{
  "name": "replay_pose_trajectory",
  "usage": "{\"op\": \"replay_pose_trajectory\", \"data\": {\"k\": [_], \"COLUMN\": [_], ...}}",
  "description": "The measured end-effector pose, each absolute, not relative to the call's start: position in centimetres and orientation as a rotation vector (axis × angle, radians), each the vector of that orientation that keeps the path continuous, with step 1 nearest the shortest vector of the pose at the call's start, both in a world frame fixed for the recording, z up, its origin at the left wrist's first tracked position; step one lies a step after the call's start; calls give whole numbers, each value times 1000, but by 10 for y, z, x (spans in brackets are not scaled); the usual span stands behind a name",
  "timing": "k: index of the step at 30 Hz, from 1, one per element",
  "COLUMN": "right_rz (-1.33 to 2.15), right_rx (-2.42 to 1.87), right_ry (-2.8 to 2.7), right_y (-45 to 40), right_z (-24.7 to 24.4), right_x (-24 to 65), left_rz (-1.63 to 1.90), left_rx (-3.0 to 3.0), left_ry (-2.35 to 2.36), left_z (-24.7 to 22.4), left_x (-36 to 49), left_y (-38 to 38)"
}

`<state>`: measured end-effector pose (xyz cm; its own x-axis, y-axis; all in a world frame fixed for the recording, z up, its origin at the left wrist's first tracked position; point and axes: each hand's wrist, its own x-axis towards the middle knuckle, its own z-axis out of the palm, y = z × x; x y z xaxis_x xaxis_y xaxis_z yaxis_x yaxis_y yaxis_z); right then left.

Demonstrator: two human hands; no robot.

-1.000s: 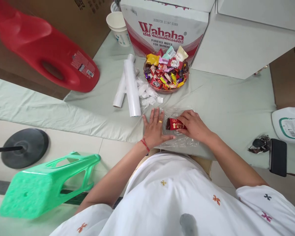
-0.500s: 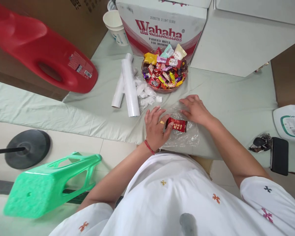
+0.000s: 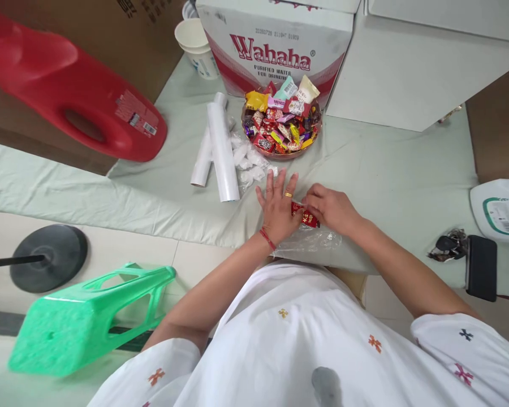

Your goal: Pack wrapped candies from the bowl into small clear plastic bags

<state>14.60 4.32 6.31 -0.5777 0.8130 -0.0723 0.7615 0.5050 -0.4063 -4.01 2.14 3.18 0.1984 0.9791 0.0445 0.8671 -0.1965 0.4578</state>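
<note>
A red-wrapped candy point(image 3: 309, 219) with gold print lies on a sheet of clear plastic film point(image 3: 311, 242) at the table's front edge. My left hand point(image 3: 279, 209) is flat beside it on the left, fingers spread apart, the thumb resting on the wrapper. From the right, my right hand point(image 3: 331, 208) is closed, its curled fingers pinching the film at the candy's upper right side. Those fingers hide part of the candy and the far edge of the film. Ahead stands a glass bowl point(image 3: 282, 156) heaped with mixed wrapped candies.
White rolls point(image 3: 224, 155) and small white plastic-wrapped pieces point(image 3: 250, 161) lie left of the bowl. Behind are a Wahaha carton point(image 3: 275, 34) and paper cups point(image 3: 197, 48). A red jug point(image 3: 110, 113) stands left, keys point(image 3: 447, 245) and a phone point(image 3: 482, 268) right. A green stool point(image 3: 89, 319) is on the floor.
My left hand has shifted right, its fingers now stretched away from me. My right hand has come down and closed at the candy. The film's far part is drawn in toward the candy.
</note>
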Motion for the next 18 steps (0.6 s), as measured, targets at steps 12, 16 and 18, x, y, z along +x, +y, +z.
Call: {"op": "replay_pose_trajectory", "data": {"k": [12, 16, 18], "right_rz": [748, 793, 770], "right_rx": [-1113, -1081, -1048], "right_ry": [-2386, -2291, -2272], "right_y": [-6, -4, -7], "right_z": [7, 1, 3], "right_x": [158, 166, 170], "left_rz": [523, 407, 350], "left_rx": [2619, 2746, 2771], "left_ry": [1248, 933, 860], "left_z": [2, -2, -3], "left_x": [-74, -99, -109], "left_y": [19, 13, 6]}}
